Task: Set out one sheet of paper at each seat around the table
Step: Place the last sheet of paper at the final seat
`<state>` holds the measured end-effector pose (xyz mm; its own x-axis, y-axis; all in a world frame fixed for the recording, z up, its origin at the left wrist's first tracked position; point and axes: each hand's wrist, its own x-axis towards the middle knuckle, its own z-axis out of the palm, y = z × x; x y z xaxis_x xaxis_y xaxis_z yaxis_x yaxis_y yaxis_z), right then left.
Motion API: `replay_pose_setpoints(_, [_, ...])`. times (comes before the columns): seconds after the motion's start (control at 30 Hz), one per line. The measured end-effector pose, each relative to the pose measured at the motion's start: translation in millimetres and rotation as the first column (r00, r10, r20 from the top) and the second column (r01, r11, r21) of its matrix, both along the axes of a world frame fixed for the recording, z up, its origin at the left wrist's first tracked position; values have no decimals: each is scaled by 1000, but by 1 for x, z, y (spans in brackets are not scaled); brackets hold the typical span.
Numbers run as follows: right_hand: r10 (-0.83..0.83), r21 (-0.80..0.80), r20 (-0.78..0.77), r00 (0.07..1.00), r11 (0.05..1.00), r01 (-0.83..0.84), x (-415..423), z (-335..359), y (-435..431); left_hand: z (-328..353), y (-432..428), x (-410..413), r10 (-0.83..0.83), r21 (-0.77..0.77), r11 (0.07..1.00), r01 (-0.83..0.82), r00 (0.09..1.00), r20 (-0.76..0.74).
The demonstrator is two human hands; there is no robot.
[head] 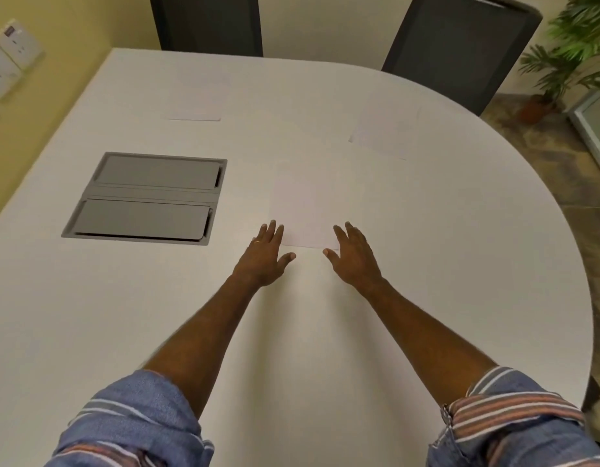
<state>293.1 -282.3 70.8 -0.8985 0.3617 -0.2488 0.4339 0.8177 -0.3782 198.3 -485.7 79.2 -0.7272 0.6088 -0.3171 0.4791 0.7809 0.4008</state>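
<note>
Three white sheets lie on the white table (460,264). One sheet (199,96) rests in front of the far left chair (207,23). A second sheet (386,129) lies before the far right chair (460,45). The third sheet (303,203) is in the middle, just beyond my fingertips. My left hand (263,257) is flat and spread at that sheet's near left corner. My right hand (354,256) is spread at its near right corner. Neither hand grips anything; whether the fingertips touch the paper I cannot tell.
A grey cable hatch (147,197) with two lids is set into the tabletop to the left. Wall sockets (12,52) sit on the yellow wall at far left. A potted plant (568,59) stands on the floor at the right.
</note>
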Motion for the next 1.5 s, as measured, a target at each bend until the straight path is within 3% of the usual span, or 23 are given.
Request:
replay_pose_setpoints(0.53, [-41,-20,75,996,999,42,-59,-76,26,-89,47,-81,-35,-15,999,35,999,39])
replay_pose_setpoints(0.77, [-244,-173,-22,969,956,237,-83,-93,14,-120,50,-81,-43,21,999,43,999,0])
replay_pose_setpoints(0.93, [-524,-320,-62,849,817,481,-101,-87,12,-123,53,-71,-19,57,998,20,1000,-16])
replay_pose_setpoints(1.0, [-537,-317,-43,842,807,499,-104,-86,10,-123,52,-67,-10,60,998,12,1000,-19])
replay_pose_setpoints(1.17, [-528,-111,51,848,841,530,-99,-89,6,-125,51,-56,-26,48,998,28,999,-44])
replay_pose_setpoints(1.5, [-625,-307,-49,779,752,584,-105,-86,7,-127,49,-56,-1,57,998,3,999,-40])
